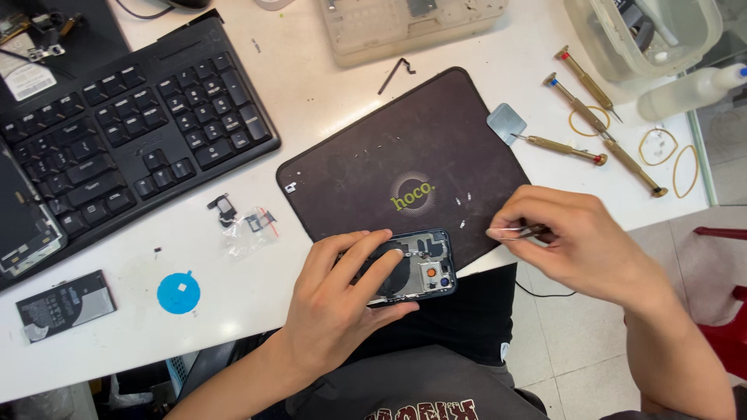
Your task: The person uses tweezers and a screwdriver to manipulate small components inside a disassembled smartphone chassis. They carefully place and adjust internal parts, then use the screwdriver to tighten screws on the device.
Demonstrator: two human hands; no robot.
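where hands (342,299) cover it — phone (424,268) half-hidden.

Clear plastic bag (247,233) beside keyboard (132,132)
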